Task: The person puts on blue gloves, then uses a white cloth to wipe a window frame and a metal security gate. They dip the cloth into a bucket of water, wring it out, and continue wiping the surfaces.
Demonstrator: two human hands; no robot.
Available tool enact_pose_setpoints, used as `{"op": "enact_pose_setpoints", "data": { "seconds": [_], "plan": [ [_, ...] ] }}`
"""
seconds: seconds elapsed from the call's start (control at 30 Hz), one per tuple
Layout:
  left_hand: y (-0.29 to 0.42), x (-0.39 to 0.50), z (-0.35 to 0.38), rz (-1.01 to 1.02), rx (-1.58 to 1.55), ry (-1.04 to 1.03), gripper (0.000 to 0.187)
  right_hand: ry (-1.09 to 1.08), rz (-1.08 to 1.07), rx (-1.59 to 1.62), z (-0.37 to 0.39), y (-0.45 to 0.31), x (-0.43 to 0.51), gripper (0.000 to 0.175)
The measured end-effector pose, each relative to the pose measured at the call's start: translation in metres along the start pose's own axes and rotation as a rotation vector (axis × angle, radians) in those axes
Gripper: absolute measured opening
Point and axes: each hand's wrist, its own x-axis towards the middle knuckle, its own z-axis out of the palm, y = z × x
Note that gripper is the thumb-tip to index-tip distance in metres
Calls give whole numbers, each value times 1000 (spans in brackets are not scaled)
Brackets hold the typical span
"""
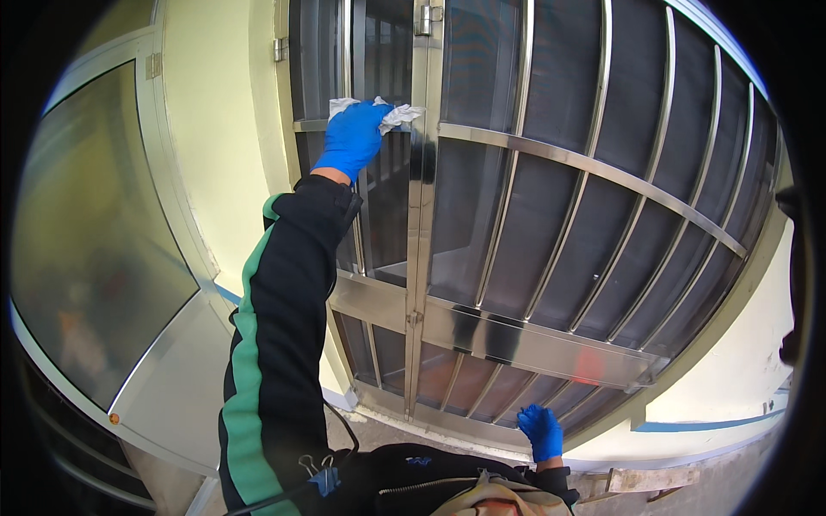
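A stainless steel barred door (424, 213) with dark mesh or glass behind its bars stands before me. My left hand (356, 137), in a blue glove, is raised to the narrow left panel and presses a crumpled white cloth or paper wipe (403, 116) on the horizontal steel rail. Low at the right, near the bottom of the wide panel, my right hand (541, 431) hangs in a blue glove with its fingers curled. Nothing shows in that hand, but its palm side is partly hidden.
An open frosted-glass door (103, 232) with a metal frame stands at the left, beside a cream wall (206, 129). A wooden piece (652, 479) lies on the concrete floor at the lower right. A black cable (345, 419) hangs by my body.
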Motion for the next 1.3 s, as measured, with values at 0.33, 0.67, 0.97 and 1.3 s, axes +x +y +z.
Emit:
{"op": "enact_pose_setpoints", "data": {
  "seconds": [0.33, 0.67, 0.97, 1.3],
  "plan": [
    [-86, -7, 13, -335, -461, 516, 42, 168, -76, -72, -42, -41, -18, 46],
    [-51, -9, 10, -582, -681, 414, 35, 96, -113, -82, -54, -50, 2, 46],
    [161, 23, 6, 241, -257, 254, 34, 130, -110, -63, -52, -58, 11, 43],
    [159, 23, 11, 164, -706, 127, 42, 0, -42, -45, -46, -41, 17, 42]
  ]
}}
